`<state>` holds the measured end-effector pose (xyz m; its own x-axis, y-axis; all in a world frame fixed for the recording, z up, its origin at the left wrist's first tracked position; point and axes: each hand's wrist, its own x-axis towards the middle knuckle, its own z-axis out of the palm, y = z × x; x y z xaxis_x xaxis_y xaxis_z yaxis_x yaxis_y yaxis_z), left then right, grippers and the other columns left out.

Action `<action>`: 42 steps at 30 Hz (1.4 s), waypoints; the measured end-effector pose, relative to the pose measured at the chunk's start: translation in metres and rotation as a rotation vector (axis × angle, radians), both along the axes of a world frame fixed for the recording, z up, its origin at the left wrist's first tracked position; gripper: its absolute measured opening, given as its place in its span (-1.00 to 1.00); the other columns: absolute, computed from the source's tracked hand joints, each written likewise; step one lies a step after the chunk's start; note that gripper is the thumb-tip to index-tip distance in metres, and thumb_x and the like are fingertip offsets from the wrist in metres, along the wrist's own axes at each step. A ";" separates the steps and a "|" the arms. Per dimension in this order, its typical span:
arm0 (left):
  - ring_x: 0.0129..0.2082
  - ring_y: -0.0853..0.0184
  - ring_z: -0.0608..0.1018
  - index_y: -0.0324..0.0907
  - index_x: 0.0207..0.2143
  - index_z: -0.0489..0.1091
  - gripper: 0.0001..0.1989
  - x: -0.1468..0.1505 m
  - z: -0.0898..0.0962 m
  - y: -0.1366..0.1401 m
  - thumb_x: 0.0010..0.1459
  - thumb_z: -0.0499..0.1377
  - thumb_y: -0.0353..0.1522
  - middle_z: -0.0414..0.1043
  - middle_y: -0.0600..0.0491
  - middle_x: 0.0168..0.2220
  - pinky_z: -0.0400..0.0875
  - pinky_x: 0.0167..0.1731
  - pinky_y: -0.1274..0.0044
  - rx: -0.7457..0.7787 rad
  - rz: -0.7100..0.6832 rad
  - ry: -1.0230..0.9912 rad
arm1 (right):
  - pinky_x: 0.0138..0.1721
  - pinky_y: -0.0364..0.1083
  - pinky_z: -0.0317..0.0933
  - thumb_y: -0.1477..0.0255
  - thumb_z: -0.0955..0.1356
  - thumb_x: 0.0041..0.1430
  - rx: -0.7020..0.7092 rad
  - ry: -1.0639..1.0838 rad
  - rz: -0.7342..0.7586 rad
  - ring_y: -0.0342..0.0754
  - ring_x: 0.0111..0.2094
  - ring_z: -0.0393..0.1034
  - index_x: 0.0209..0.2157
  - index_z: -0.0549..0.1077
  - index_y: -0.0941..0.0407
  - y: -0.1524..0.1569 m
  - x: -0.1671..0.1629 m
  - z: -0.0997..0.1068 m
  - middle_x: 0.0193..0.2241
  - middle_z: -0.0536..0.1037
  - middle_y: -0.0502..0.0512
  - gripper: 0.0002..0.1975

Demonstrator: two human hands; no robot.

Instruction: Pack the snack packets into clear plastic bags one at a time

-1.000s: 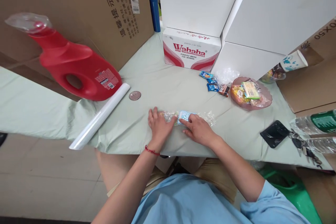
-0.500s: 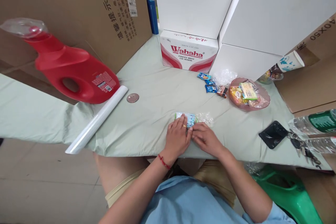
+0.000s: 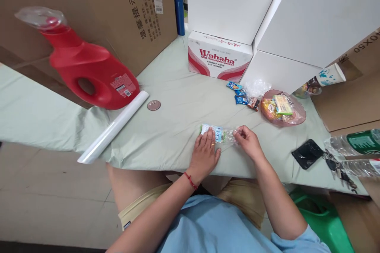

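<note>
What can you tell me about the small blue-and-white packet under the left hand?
The packet is small and roughly rectangular, pale blue and white with green at its ends; its print is too small to read. It lies flat on the pale green cloth, near the front edge. The fingers of the left hand rest across it, hiding its middle. Clear, crinkled plastic extends from its right end to the right hand; whether they are joined is unclear.
</note>
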<state>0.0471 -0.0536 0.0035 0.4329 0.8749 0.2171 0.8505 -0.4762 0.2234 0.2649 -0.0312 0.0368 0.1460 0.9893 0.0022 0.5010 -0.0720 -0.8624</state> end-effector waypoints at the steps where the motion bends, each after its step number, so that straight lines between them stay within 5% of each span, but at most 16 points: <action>1: 0.49 0.09 0.18 -0.38 0.50 -0.01 -0.29 0.000 -0.001 0.000 0.44 -0.04 -0.20 -0.04 -0.23 0.54 0.05 0.44 0.22 0.002 -0.001 -0.003 | -0.35 -0.09 0.26 0.09 0.37 0.23 -0.007 0.011 0.001 -0.06 -0.46 0.34 -0.31 0.42 0.05 0.002 -0.006 0.006 -0.45 0.50 -0.03 -0.70; 7: 0.48 0.03 0.21 -0.41 0.45 0.10 -0.36 0.003 -0.001 0.000 0.44 -0.02 -0.26 0.10 -0.31 0.48 0.06 0.43 0.15 -0.017 -0.032 -0.027 | -0.24 -0.11 0.22 0.38 0.34 0.30 -0.041 -0.402 0.087 -0.04 -0.31 0.43 -0.31 0.47 0.08 0.038 -0.075 0.030 -0.35 0.58 0.04 -0.90; 12: 0.48 -0.09 0.21 -0.43 0.35 0.26 -0.38 -0.012 0.002 -0.002 0.32 0.14 -0.29 0.22 -0.39 0.42 0.12 0.42 0.08 -0.084 -0.096 -0.119 | -0.18 -0.06 0.26 0.43 0.24 0.45 -0.159 -0.732 0.197 0.02 -0.18 0.47 -0.07 0.49 0.11 0.050 -0.123 0.027 -0.07 0.57 0.21 -0.80; 17: 0.34 -0.04 0.41 -0.25 0.18 0.43 -0.57 -0.054 -0.004 -0.017 0.28 0.10 -0.39 0.45 -0.26 0.26 0.14 0.38 -0.07 -0.060 -0.202 -0.289 | -0.07 0.01 0.31 0.16 0.22 0.52 0.000 -0.845 0.219 0.13 0.03 0.37 -0.02 0.46 0.11 0.028 -0.137 0.014 -0.03 0.50 0.25 -0.66; 22: 0.14 0.10 0.56 -0.13 -0.05 0.49 -0.78 -0.102 -0.010 -0.033 0.37 0.08 -0.41 0.64 -0.06 -0.08 0.49 0.14 0.18 0.042 -0.126 -0.505 | 0.00 0.08 0.30 -0.09 0.34 0.36 0.065 -0.872 0.242 0.18 0.04 0.30 -0.03 0.44 0.15 0.015 -0.145 0.004 -0.05 0.47 0.27 -0.45; 30: 0.02 0.14 0.62 -0.09 -0.10 0.49 -0.85 -0.137 0.004 -0.048 0.39 0.12 -0.37 0.63 -0.01 -0.14 0.55 0.01 0.27 0.009 -0.070 -0.537 | -0.12 0.04 0.36 0.35 0.38 0.37 -0.024 -0.932 0.240 0.15 -0.03 0.35 -0.03 0.48 0.18 0.012 -0.149 0.021 -0.08 0.48 0.27 -0.77; 37: 0.03 0.15 0.62 -0.07 -0.06 0.50 -0.82 -0.121 0.017 -0.040 0.41 0.11 -0.32 0.62 -0.03 -0.08 0.55 0.04 0.25 -0.028 -0.010 -0.583 | -0.16 -0.02 0.39 0.45 0.36 0.29 -0.097 -0.805 0.216 0.14 0.01 0.39 -0.02 0.50 0.13 -0.010 -0.122 0.050 -0.04 0.51 0.26 -0.76; 42: 0.34 0.01 0.42 -0.06 0.30 0.30 -0.44 -0.090 0.034 -0.023 0.31 0.23 -0.14 0.39 -0.16 0.30 0.40 0.27 0.09 -0.145 0.010 -0.623 | -0.10 -0.07 0.36 0.45 0.41 0.18 -0.118 -0.144 0.210 -0.04 -0.17 0.46 -0.11 0.54 0.09 -0.030 -0.078 0.070 -0.16 0.57 0.08 -0.78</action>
